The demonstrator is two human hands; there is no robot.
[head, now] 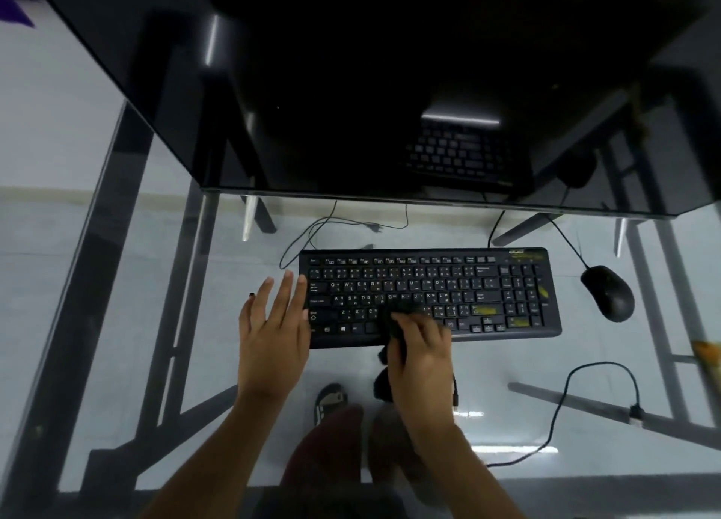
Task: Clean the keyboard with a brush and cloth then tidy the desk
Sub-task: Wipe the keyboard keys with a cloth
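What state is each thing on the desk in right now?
Keyboard: flat on the glass desk, being wiped.
Dark cloth: bunched under the right hand, pressed on the lower keys.
Left hand: open, fingers at the keyboard's left edge.
Mouse: untouched, right of the keyboard.
Monitor: dark.

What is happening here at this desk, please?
A person is cleaning a black keyboard on a glass desk. The right hand presses a dark cloth on the lower middle keys. The left hand lies open and flat at the keyboard's left end, seemingly steadying it. A mouse sits to the right. No brush is visible.
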